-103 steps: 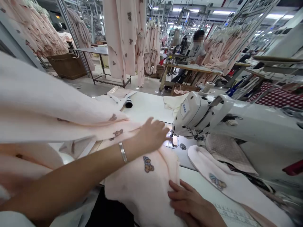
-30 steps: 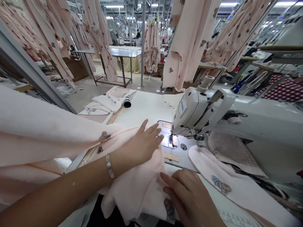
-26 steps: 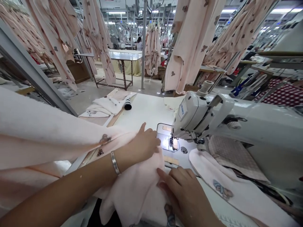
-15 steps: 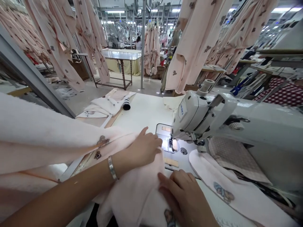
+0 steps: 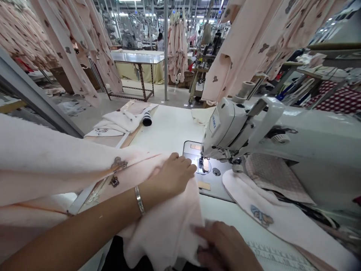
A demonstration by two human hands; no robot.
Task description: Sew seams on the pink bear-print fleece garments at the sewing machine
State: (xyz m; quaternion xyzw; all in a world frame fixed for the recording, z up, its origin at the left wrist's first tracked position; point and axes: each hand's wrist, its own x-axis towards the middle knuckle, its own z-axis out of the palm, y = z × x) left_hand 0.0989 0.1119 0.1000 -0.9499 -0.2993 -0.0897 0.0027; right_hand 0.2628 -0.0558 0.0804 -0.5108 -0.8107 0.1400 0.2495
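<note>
Left hand (image 5: 173, 177) lies flat, fingers loosely curled, pressing pink fabric (image 5: 166, 222) onto the desk (image 5: 169, 128), just short of the presser foot (image 5: 202, 165); right hand (image 5: 225, 248) pinches the fabric's near edge

Blue lettering on a sewing machine is the lone sign in view

A small white label on the head of the sewing machine (image 5: 225, 124) carries blue letters, too blurred and tilted to read; printed ruler markings run along the table (image 5: 169, 128) at its near edge, their figures too faint to make out. The bear motifs on the pink fabric (image 5: 118, 164) bear no words.
</note>
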